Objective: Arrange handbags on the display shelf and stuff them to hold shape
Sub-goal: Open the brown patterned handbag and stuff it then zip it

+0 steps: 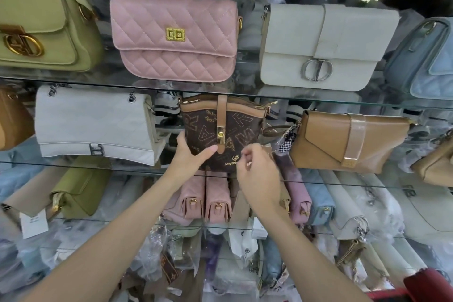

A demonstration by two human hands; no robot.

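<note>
Two hands seat the brown lettered bucket bag point(221, 135) on the middle glass shelf point(343, 180), between white and tan bags. My left hand point(190, 154) cups its near-left corner; my right hand point(257, 169), curled, whether pinching anything I cannot tell. I should square it upright, clasp forward.

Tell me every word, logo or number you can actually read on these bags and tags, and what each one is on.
"S", "A", "R", "M": big scattered letters on the brown bag, which the left hand grips.
"LIN...": small gold print near that bag's bottom; the rest is hidden behind the right hand.
"B": metal clasp on the white quilted bag.
"CD": silver clasp on the cream bag.
White paper tag: print too blurred to read.
</note>
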